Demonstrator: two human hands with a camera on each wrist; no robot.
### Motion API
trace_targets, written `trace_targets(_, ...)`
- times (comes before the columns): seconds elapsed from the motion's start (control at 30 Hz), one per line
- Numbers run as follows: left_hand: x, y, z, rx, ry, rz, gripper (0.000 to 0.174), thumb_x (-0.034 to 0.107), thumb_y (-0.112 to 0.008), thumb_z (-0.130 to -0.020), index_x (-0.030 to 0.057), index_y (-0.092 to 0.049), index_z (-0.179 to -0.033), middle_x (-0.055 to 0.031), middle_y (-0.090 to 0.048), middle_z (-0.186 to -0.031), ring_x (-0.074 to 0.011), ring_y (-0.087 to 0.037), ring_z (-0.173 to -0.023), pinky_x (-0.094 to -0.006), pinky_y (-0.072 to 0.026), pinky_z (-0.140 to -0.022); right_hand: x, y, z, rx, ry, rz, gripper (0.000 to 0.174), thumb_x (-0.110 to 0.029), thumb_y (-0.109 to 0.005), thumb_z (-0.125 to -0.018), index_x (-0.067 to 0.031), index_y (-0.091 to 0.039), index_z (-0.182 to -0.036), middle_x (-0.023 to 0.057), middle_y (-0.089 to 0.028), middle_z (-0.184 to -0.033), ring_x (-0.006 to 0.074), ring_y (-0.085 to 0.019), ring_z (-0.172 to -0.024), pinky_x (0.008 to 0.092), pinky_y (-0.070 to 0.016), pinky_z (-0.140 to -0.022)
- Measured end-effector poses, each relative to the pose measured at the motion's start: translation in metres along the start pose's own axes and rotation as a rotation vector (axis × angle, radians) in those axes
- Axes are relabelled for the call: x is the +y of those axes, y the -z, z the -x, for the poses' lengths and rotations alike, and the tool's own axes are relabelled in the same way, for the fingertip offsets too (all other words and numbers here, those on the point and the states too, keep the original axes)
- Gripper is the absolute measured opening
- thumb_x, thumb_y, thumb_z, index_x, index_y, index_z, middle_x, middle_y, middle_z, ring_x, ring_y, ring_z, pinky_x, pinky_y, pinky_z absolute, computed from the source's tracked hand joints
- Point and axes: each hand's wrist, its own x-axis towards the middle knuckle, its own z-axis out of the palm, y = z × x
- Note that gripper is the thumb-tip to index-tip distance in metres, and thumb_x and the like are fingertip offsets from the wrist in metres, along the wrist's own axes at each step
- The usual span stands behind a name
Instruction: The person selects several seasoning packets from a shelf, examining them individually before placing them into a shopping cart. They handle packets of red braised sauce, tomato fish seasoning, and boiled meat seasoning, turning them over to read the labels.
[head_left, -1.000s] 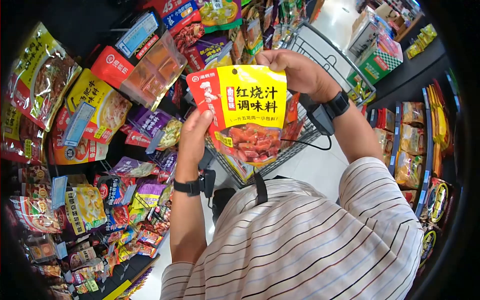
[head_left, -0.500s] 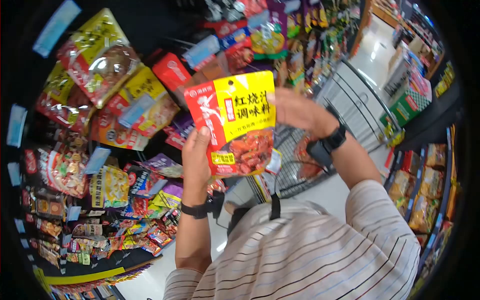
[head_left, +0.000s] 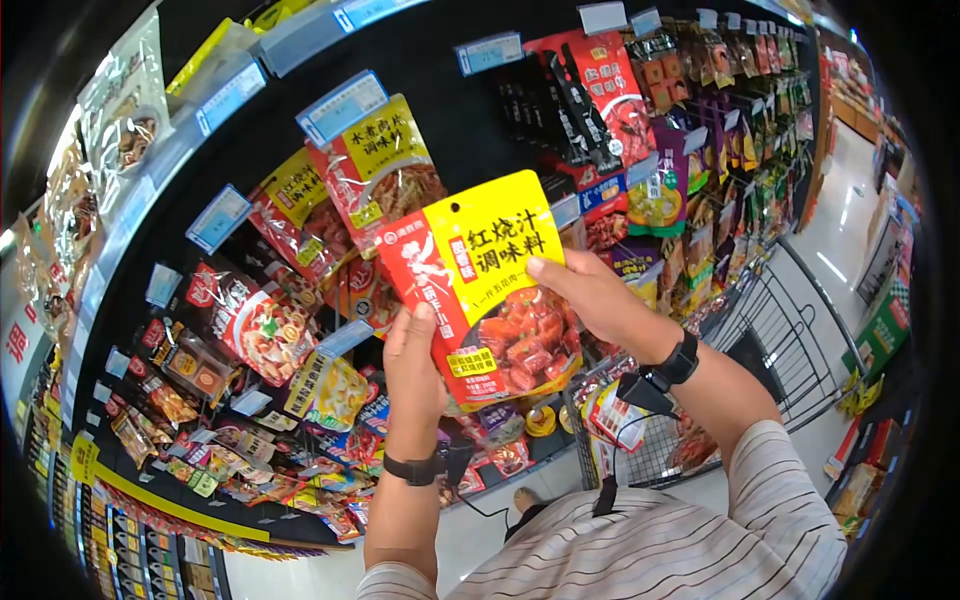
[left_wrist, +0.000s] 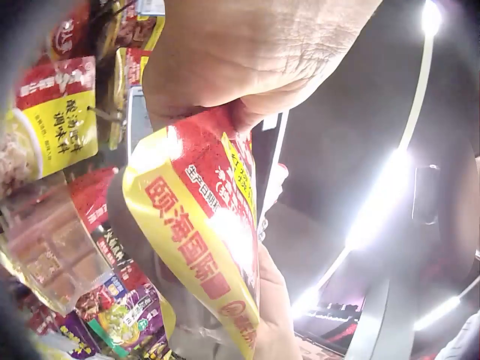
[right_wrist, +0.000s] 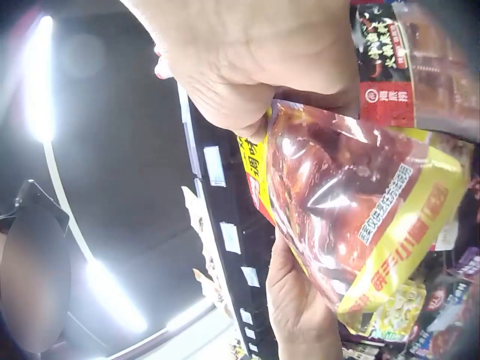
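Between both hands, in front of the chest, is a red and yellow seasoning pouch (head_left: 500, 290) with a picture of braised meat, its printed front turned up to the head camera. The left hand (head_left: 415, 355) grips its left edge, thumb on the front. On the right edge, the right hand (head_left: 600, 300) pinches it with the thumb over the front; the fingers behind are hidden. In the left wrist view the pouch's yellow bottom (left_wrist: 187, 247) faces the camera. The right wrist view has the meat picture (right_wrist: 330, 195) close up, below the right palm.
A dark shelf rack of hanging seasoning packets (head_left: 255, 320) curves along the left and ahead, with blue-white price tags (head_left: 342, 108). A wire shopping cart (head_left: 770, 350) stands at the right with a few packets inside. Further right is a green box (head_left: 885, 320).
The head view has swung so that more of the rack shows ahead. The right hand came off the pouch's top corner, moved beside it, and now pinches the right edge. The left hand kept its grip.
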Motion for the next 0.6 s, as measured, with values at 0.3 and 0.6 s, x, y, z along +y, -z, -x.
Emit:
trace_targets(0.3, 0.102, 0.004, -0.079, 0.028, -0.359, -0.565, 0.046, 0.032, -0.053, -0.101, -0.0015, -0.050, -0.133, -0.0106, -0.061, -0.121, -0.0154, -0.061, -0.107, -0.0285, -0.0480, -0.089, -0.030, -0.022, -0.060, -0.071, 0.134, -0.145, 0.035, -0.021, -0.052, -0.103, 0.0069, -0.058, -0.123, 0.0112, -0.068, -0.116, 0.0120, -0.065, -0.100, 0.0284, -0.0521, -0.090)
trace_targets(0.6, 0.147, -0.006, -0.139, -0.109, -0.291, -0.653, 0.046, 0.036, -0.054, -0.099, 0.0017, -0.056, -0.130, -0.0102, -0.062, -0.124, -0.0199, -0.056, -0.118, -0.0367, -0.0397, -0.104, -0.032, -0.017, -0.084, -0.064, 0.216, -0.087, 0.037, -0.022, -0.054, -0.102, 0.0068, -0.057, -0.125, 0.0112, -0.068, -0.118, 0.0128, -0.065, -0.101, 0.0292, -0.0523, -0.090)
